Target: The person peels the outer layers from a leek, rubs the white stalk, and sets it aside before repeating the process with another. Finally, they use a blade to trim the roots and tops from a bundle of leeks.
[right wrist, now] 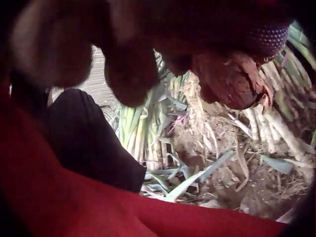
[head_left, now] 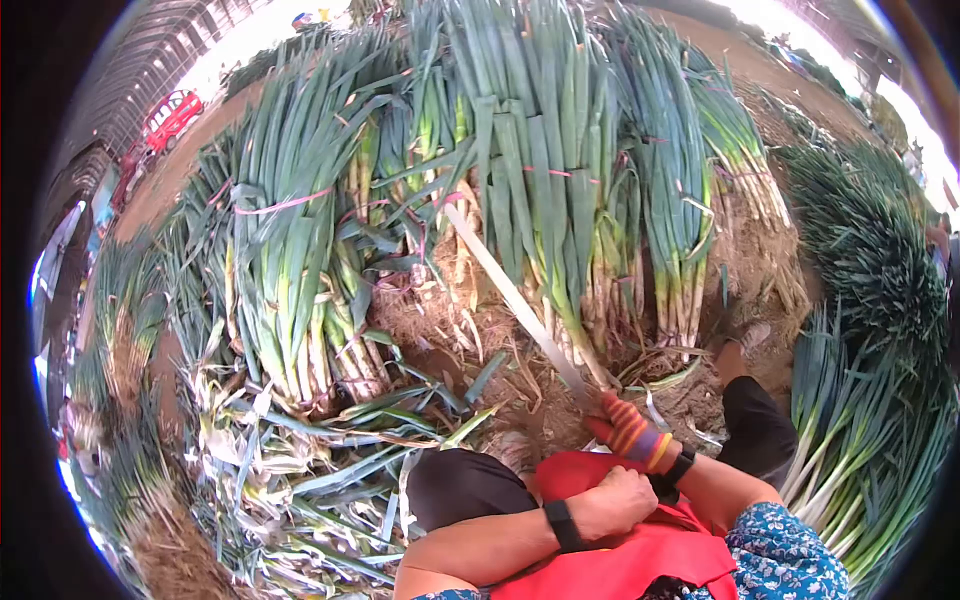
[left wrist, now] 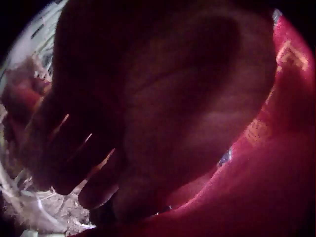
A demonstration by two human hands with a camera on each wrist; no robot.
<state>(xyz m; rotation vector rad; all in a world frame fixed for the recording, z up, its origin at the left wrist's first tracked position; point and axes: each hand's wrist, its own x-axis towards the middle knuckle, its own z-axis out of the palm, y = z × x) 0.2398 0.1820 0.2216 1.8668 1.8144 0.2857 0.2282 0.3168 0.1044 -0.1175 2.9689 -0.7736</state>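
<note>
My right hand (head_left: 635,432), in a striped glove, grips the lower end of a long knife (head_left: 510,290). Its pale, straight blade slants up and left across bundled leeks (head_left: 540,150). In the right wrist view a crinkled reddish glove fingertip (right wrist: 234,84) shows above the soil; the knife's handle is hidden. My bare left hand (head_left: 622,497) rests over the red apron (head_left: 620,560), beside the right wrist's black band (head_left: 680,464). The left wrist view shows that hand (left wrist: 148,113) in shadow, fingers loosely bent with slits of light between them.
Leek bundles tied with pink string (head_left: 285,203) stand in front, roots on brown soil (head_left: 440,310). Loose leaves and peelings (head_left: 310,490) cover the ground at left. More leeks (head_left: 850,420) lie at right, close to my foot (head_left: 752,338). A red vehicle (head_left: 172,120) stands far left.
</note>
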